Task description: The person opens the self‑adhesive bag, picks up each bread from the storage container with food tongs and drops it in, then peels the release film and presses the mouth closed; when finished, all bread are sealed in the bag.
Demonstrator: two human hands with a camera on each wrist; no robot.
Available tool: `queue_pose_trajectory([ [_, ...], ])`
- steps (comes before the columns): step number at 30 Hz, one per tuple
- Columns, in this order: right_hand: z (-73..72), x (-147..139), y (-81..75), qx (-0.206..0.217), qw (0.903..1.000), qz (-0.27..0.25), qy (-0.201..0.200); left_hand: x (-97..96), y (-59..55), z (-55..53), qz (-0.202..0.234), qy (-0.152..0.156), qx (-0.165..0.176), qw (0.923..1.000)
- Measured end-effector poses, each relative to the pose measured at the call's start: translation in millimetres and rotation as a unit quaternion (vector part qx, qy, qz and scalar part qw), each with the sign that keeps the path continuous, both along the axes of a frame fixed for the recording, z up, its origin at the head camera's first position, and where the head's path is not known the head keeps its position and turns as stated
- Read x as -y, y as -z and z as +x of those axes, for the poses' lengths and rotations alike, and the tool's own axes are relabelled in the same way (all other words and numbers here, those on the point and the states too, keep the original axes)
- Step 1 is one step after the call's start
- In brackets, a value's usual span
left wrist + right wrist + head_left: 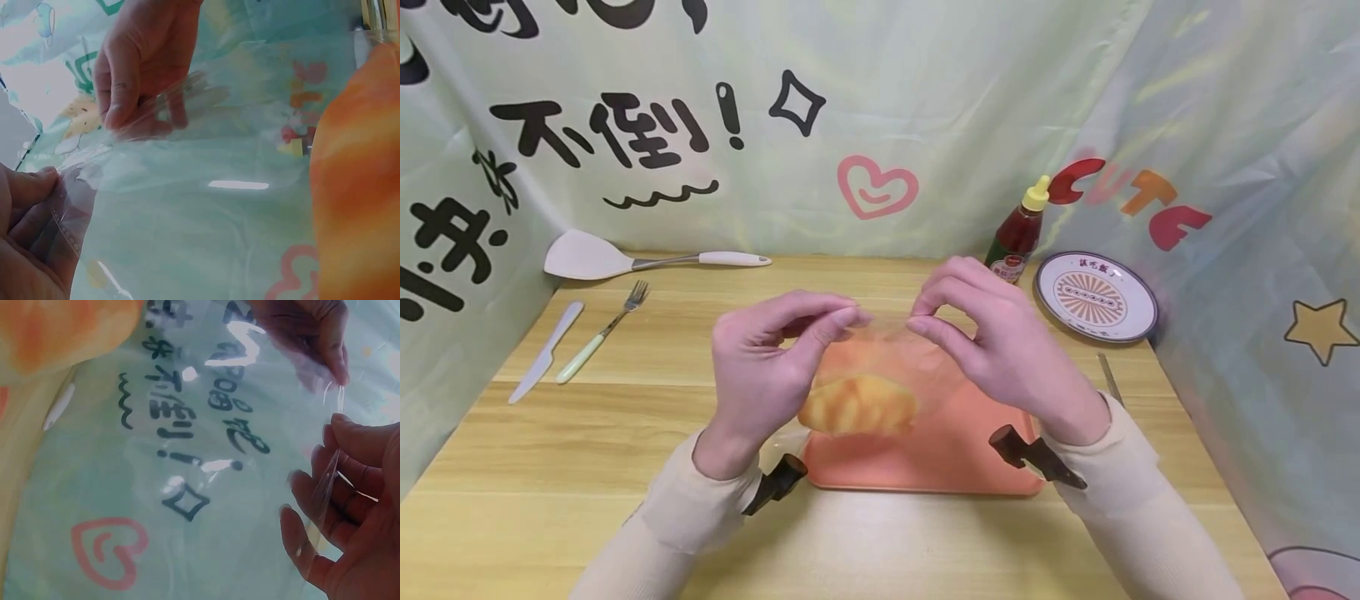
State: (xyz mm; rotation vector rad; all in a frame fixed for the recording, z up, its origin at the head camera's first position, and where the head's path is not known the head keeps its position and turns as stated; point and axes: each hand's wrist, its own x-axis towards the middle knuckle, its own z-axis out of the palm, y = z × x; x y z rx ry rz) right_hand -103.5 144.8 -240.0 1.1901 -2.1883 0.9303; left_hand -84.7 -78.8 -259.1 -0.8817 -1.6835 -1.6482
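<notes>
My left hand [763, 367] and right hand [1007, 342] pinch the top edge of a clear plastic bag [187, 162] between thumbs and fingertips, a short gap apart. Inside the bag, at its lower end, is a golden-brown bread roll [857, 406]. The bag hangs over an orange-pink tray [925, 467] on the table. From the right wrist camera, the bag's film [206, 437] stretches from the fingers down to the bread [62, 337], and the printed cloth shows through it.
At the left lie a white spatula [587, 257], a pale knife [547, 354] and a green-handled fork [602, 333]. A sauce bottle [1017, 237] with a yellow cap and a patterned plate [1090, 297] stand at back right. A thin metal piece [1108, 377] is partly behind the right arm.
</notes>
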Motion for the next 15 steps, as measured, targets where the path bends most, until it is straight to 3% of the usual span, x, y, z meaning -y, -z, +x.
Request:
queue_pose_trajectory([
  [8,-4.1,-11,6.9,0.025,0.9996,-0.007,0.008,2.0,1.5,-0.2,0.068,0.048,0.041,0.9957],
  [15,-8.0,-20,10.5,0.044,0.9989,0.003,0.016,4.9,3.7,-3.7,0.092,0.052,0.057,0.9928],
])
